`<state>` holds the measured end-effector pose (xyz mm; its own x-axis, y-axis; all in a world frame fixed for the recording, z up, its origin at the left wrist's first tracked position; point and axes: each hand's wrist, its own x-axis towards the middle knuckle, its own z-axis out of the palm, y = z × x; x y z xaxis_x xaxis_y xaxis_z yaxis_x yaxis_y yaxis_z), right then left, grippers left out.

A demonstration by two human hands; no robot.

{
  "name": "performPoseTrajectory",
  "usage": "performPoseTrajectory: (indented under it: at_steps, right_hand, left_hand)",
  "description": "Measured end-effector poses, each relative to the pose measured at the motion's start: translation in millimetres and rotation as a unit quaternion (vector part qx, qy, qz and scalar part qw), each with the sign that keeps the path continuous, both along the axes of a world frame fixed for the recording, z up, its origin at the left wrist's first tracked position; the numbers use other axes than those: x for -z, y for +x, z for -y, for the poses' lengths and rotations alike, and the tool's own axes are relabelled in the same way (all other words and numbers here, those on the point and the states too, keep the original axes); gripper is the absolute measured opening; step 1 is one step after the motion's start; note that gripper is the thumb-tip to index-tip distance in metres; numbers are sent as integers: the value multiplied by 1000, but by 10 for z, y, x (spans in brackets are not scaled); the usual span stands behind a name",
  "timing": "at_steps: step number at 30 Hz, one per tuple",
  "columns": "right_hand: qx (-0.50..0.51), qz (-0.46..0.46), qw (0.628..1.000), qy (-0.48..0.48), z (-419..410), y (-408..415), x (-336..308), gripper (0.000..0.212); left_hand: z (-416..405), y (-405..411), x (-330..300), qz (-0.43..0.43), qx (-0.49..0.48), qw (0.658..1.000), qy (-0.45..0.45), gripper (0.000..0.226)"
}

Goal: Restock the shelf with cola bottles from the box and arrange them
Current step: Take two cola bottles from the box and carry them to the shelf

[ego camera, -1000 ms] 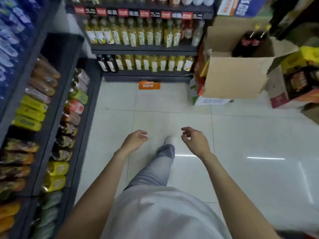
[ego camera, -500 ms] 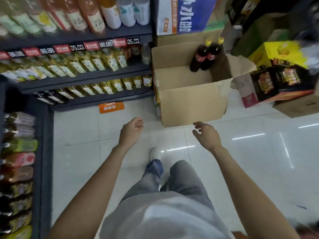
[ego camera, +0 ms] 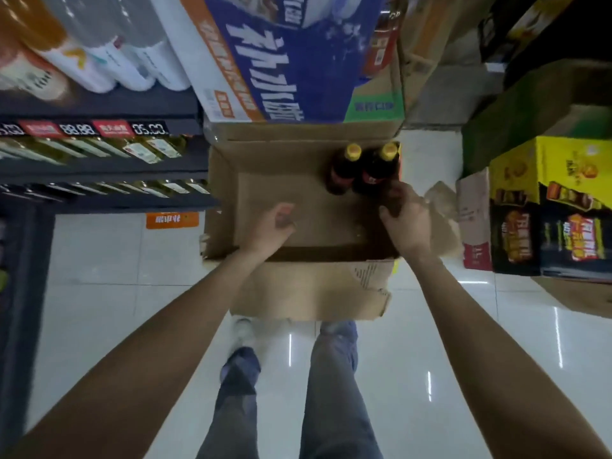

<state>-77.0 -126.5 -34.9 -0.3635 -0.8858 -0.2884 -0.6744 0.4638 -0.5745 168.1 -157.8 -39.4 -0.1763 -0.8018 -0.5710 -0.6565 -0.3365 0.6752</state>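
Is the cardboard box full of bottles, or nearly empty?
Nearly empty: the cardboard box holds only two cola bottles in its far right corner; bare bottom elsewhere.

At the upper left of the frame we read "88.88" and "05.00" on the price strip (ego camera: 99, 129) at the shelf edge; the large white characters on the blue carton (ego camera: 291, 58) are too blurred for us to read

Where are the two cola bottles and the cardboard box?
Left cola bottle (ego camera: 338, 175): head view, on its dark shoulder.
Right cola bottle (ego camera: 376, 173): head view, on its dark shoulder.
Cardboard box (ego camera: 311, 289): head view, on its near outer wall.
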Motion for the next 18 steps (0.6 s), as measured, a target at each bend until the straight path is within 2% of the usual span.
performPoseTrajectory:
  at_steps: [3, 9, 13, 18]
  right_hand:
    - [-48, -17, 999, -16, 349, -388, 243, 56]
    - [-189, -152, 968, -59, 884, -704, 627, 66]
    - [-270, -250, 929, -39, 1026, -659, 708, 71]
    - [-307, -362, 871, -123, 1046, -678, 827, 73]
  left_hand:
    - [218, -439, 291, 24, 2, 1000, -5, 46]
    - [600, -1115, 748, 28, -45, 997, -52, 72]
    - [754, -1333, 955, 17, -89, 994, -66, 82]
    - [802, -1504, 1187, 27, -146, 984, -96, 85]
